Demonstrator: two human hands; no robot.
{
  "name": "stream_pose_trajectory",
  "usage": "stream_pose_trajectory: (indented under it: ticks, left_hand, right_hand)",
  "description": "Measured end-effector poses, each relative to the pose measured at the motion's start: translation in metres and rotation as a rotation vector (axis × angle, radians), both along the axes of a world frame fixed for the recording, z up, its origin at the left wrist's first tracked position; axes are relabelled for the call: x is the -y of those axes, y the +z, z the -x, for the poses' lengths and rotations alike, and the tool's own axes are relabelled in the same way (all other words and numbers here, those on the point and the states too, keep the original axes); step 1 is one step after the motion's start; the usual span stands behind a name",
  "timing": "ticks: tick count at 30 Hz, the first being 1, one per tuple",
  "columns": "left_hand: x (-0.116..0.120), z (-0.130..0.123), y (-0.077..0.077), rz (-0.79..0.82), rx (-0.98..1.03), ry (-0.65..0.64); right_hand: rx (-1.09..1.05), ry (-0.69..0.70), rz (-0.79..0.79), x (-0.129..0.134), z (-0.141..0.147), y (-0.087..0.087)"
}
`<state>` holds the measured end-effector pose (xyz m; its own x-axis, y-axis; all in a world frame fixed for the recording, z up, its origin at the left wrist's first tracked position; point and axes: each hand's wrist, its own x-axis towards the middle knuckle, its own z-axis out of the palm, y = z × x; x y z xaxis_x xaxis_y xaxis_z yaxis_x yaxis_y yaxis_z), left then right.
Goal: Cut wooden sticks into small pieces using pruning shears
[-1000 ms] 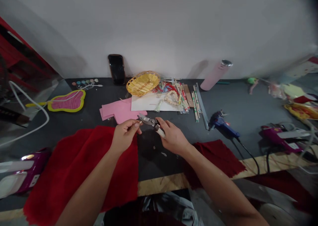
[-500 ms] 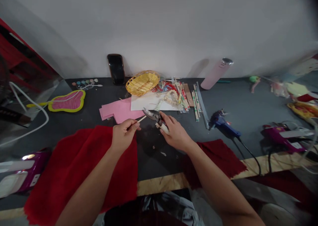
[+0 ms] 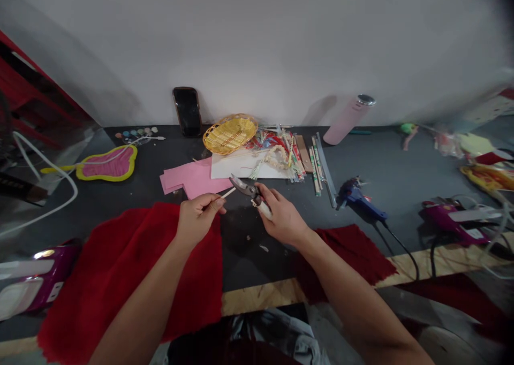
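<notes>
Head view: left hand (image 3: pixel 197 216), fingers closed in a pinch, is holding a pale stick (image 3: pixel 229 192), its long axis slanting up and rightward from the fingertips, the free end lying just beside the pruners (image 3: pixel 244 187), which the right hand (image 3: pixel 284 219), fingers curled around the handle, is pointing leftward above the table (image 3: pixel 249 271).

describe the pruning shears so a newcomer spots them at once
Above the dark tabletop, find the right hand. It grips the pruning shears, whose curved metal blades and whitish handle set them apart from the thin stick in the left hand.
</notes>
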<state>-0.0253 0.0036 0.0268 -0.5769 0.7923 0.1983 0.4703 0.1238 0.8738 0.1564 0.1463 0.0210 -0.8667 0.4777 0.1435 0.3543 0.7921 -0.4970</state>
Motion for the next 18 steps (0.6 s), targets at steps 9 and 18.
stream_pose_trajectory:
  ticks: [9, 18]
  left_hand:
    - [-0.0042, -0.0026, -0.0086, -0.021, -0.027, 0.109]
    - [0.0002, -0.0028, -0.0012, -0.005, -0.010, 0.040]
  right_hand:
    - [0.034, -0.053, -0.110, -0.0016, 0.0012, -0.0081]
    - [0.023, 0.000, -0.037, -0.0054, -0.0013, -0.0056]
